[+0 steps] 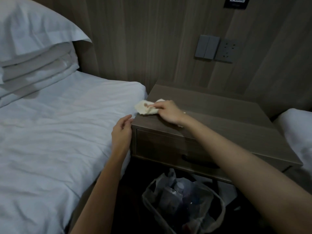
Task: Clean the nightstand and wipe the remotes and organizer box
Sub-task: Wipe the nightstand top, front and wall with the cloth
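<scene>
Head: R grip (pixel 168 112) on cloth (pixel 144 108)

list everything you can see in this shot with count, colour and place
nightstand: 1, brown wood, between the beds, drawer shut
cloth: 1, cream, on the nightstand top by its left edge
bed: 1, white sheets, left of the nightstand
pillows: stack, white, at the bed's head; count unclear
second bed: 1, white, at the right edge
wall switch: 1, grey, above the nightstand
socket: 1, grey, right of the switch
QR sign: 1, black, high on the wall
waste bin: 1, clear bag liner, below the nightstand
left hand: open, at the nightstand's front left corner
right hand: grips the cloth
</scene>
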Available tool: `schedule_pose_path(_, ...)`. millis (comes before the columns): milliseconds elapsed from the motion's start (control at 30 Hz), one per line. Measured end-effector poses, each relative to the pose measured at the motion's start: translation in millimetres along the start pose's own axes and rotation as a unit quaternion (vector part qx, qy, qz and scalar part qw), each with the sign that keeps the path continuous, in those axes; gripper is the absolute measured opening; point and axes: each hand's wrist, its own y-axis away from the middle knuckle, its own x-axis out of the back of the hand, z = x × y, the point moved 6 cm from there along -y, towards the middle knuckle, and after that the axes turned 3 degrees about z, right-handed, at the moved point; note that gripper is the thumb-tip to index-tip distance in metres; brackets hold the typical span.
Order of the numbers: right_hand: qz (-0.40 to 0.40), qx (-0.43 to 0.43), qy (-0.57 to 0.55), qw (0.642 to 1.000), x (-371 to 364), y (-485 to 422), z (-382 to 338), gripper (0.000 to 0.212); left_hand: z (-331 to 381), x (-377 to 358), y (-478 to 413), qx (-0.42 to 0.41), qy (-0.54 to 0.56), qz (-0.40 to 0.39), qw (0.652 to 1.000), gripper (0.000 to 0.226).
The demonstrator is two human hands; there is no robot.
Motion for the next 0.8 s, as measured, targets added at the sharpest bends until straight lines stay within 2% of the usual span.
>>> schedule_pose_path(100,-0.014,-0.001,0.038,0.999,-25,-5,-2,0.051,-3,-3,-3,-0.006,0.006,-0.014,1.0,0.032)
schedule_pose_path(267,-0.019,0.05,-0.028,0.998,-6,41,-4,0.052,-2,-4,-1,-0.027,0.003,-0.007,1.0,0.038)
schedule_pose_path(367,-0.04,0.064,-0.027,0.997,7,81,3,0.061,0,-5,4,-0.033,0.001,-0.004,0.999,0.039)
schedule_pose_path(467,-0.015,0.053,-0.03,0.998,26,114,21,0.067,4,-5,14,-0.055,-0.033,-0.011,0.998,0.043)
schedule_pose_path(567,0.01,0.021,-0.053,0.998,51,144,35,0.063,8,-6,25,-0.103,-0.089,-0.02,0.99,0.046)
schedule_pose_path(633,0.057,-0.015,-0.067,0.996,71,162,48,0.061,16,-6,35,-0.161,-0.124,-0.008,0.979,0.044)
schedule_pose_path(733,0.171,-0.044,-0.045,0.983,101,188,68,0.059,30,-8,56,-0.275,-0.176,0.015,0.945,0.036)
schedule_pose_path(800,0.232,-0.063,-0.01,0.971,120,205,80,0.052,31,-16,73,-0.31,-0.19,-0.002,0.932,0.032)
